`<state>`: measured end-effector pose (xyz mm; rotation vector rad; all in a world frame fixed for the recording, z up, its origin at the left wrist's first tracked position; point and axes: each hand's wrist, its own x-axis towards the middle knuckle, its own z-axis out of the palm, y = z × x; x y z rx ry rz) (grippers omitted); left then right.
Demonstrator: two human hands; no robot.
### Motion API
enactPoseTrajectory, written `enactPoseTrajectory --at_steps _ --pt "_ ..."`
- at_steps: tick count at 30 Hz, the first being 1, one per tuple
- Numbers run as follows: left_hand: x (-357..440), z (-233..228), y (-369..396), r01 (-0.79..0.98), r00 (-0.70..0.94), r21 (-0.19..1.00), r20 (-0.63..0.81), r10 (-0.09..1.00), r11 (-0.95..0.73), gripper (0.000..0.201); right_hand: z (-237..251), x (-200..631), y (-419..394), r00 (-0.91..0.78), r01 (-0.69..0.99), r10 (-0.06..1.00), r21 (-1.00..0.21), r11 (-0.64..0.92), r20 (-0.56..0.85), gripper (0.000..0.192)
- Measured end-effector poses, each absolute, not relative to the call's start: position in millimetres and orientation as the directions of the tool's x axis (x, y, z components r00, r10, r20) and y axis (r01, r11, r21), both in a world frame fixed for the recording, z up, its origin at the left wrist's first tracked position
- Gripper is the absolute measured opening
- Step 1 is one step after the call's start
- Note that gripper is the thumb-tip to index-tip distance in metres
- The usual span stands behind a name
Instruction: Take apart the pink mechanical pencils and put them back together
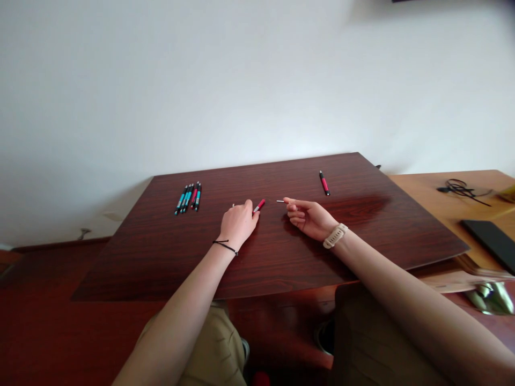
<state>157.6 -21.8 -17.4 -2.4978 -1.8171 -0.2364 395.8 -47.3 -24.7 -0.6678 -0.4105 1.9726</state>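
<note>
My left hand (239, 221) rests over the dark wood table (257, 268), its fingers closed on a red pen barrel (260, 205) that sticks out to the right past the thumb. A small pale tip (233, 205) shows at the far side of this hand; what it belongs to is hidden. My right hand (309, 217), palm partly turned up, pinches a thin pale stick that looks like a pen refill (280, 201), pointing left toward the red barrel. A gap separates the two. Beyond the right hand lies a red and black pen (324, 183).
Several teal pens (185, 198) and a red one (195, 194) lie side by side at the table's left. On a lighter wooden desk (418, 187) to the right are a coiled black cable (461, 188) and a flat dark device (491, 241). A white wall (249, 80) stands behind.
</note>
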Motion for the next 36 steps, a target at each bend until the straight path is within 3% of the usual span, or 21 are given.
enactPoseTrajectory --at_steps 17,23,27,31,36 --pt "184.8 -15.6 -9.8 0.954 0.269 0.106 0.106 0.957 -0.280 0.043 -34.7 386.6 -44.4 -0.219 -0.677 0.934 -0.646 -0.354 -0.282 0.007" --pt "177.6 -17.4 -22.1 0.939 0.286 0.154 0.144 0.947 -0.307 0.037 -34.1 390.4 -44.9 -0.237 -0.665 0.932 -0.654 -0.360 -0.273 0.017" --pt "171.9 -17.3 -29.3 0.862 0.326 0.317 0.253 0.911 -0.396 0.023 -30.6 390.1 -48.4 -0.312 -0.628 0.919 -0.674 -0.390 -0.242 0.026" --pt "175.1 -13.9 -38.0 0.565 0.434 0.564 0.419 0.798 -0.603 0.021 -27.7 388.1 -53.9 -0.356 -0.543 0.908 -0.742 -0.394 -0.222 0.030" --pt "182.9 -11.8 -44.5 0.405 0.462 0.662 0.448 0.766 -0.631 0.014 -25.8 383.8 -59.2 -0.444 -0.464 0.879 -0.795 -0.390 -0.172 0.033"
